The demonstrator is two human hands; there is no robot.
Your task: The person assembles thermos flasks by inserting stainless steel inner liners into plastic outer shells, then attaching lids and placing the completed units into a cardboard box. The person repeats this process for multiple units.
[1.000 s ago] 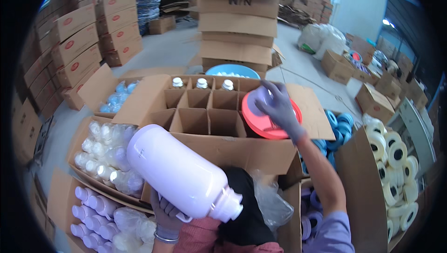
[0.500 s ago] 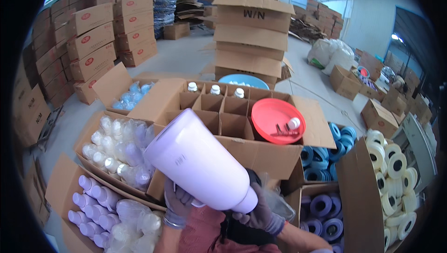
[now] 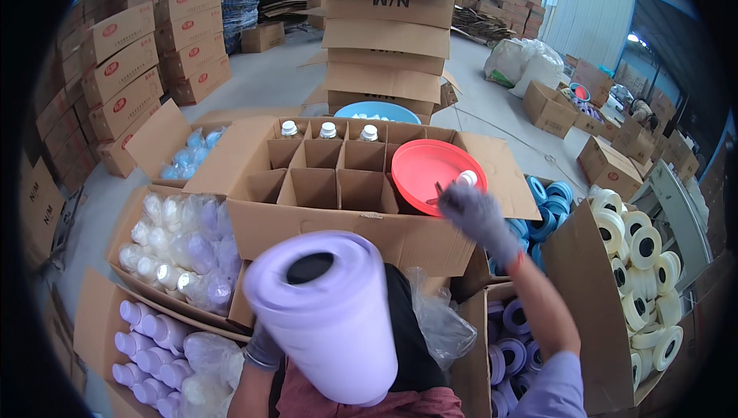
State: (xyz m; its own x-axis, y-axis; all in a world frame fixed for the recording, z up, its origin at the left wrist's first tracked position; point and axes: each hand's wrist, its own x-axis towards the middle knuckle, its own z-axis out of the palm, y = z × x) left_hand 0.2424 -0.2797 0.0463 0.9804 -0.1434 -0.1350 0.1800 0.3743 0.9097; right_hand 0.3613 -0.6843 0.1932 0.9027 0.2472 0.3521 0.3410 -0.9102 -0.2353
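Bottle [image 3: 330, 333] in pale purple leans over the person's lap, its dark-centred round end up, near a divided carton [image 3: 346, 233]. The left hand [image 3: 264, 349] is against its side, fingers hidden; I can't tell its grip. The right hand [image 3: 478, 222], blurred, fingers seemingly bent, is at the red basin [image 3: 427, 168]; whether it's holding anything, I can't tell.

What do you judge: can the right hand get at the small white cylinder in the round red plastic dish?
Probably yes: the right hand shows at the red dish, close to the white cylinder; nothing visible blocks it.
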